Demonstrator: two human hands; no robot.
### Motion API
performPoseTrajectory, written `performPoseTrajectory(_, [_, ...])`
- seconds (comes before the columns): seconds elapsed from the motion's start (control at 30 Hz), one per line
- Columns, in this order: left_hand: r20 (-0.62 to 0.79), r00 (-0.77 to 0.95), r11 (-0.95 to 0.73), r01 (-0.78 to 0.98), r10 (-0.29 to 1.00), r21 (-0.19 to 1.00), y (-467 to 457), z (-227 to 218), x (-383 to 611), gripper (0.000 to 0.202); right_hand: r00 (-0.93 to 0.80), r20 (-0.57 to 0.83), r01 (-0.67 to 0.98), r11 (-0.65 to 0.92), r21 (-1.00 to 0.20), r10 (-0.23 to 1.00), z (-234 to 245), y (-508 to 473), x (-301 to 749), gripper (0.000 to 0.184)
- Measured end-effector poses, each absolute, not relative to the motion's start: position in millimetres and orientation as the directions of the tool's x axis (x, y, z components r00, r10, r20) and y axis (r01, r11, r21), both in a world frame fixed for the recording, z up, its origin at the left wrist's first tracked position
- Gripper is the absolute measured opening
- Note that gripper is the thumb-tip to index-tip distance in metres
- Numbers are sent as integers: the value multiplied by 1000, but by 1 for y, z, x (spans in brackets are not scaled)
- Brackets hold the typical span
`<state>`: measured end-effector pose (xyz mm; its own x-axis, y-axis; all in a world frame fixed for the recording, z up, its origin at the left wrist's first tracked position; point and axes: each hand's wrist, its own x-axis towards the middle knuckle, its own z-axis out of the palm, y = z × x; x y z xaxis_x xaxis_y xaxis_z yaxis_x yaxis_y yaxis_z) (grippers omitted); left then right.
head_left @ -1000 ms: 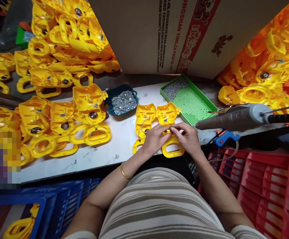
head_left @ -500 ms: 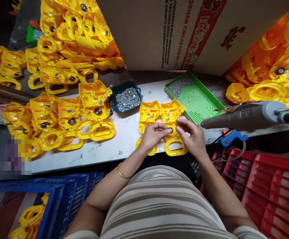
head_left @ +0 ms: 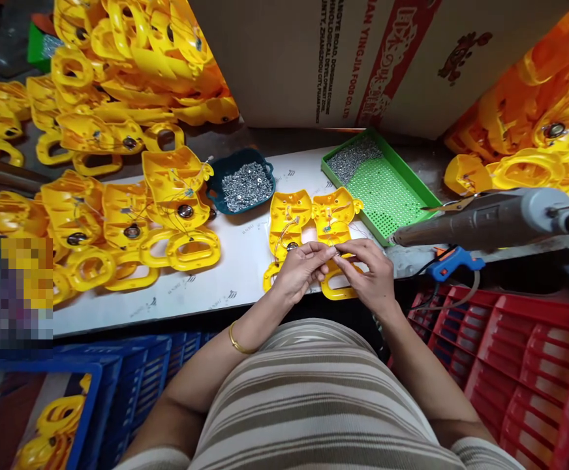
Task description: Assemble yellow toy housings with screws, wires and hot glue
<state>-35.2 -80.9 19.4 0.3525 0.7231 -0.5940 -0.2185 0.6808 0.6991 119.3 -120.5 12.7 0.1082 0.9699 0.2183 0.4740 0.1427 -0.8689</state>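
Two yellow plastic shell halves (head_left: pixel 308 219) with handle loops lie side by side on the white work surface (head_left: pixel 245 261), inner sides up, with thin wires and a small round speaker inside. My left hand (head_left: pixel 301 271) and my right hand (head_left: pixel 370 274) meet over their lower middle. Both pinch something small between the fingertips, apparently a wire or tiny part; I cannot make it out.
A dark teal dish of screws (head_left: pixel 243 186) and a green tray (head_left: pixel 380 189) with more screws sit behind the shells. A grey powered screwdriver (head_left: pixel 480 219) hangs at right above a blue glue gun (head_left: pixel 453 261). Yellow shells (head_left: pixel 118 215) pile left and right. Blue and red crates flank my lap.
My hands have drawn closer together and slightly toward me over the shells; the fingertips now pinch at the same spot. The view has shifted a little.
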Motion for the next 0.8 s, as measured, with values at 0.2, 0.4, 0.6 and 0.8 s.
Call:
performPoseTrajectory(0.2, [141, 236, -254, 568, 961, 783, -85, 15, -50, 20, 73, 223, 752, 93, -653, 972, 4, -111, 132, 21])
performPoseTrajectory(0.4, [197, 373, -419, 847, 907, 327, -86, 9, -47, 40, -39, 256, 891, 149, -428, 966, -10, -102, 128, 25])
performPoseTrajectory(0.6, [167, 380, -415, 842, 910, 343, -84, 5, -44, 37, -61, 246, 924, 148, -353, 967, -11, -97, 124, 24])
performPoseTrajectory(0.8, [144, 388, -414, 846, 910, 337, -81, 4, -43, 36, -74, 217, 948, 137, -288, 973, -8, -96, 122, 23])
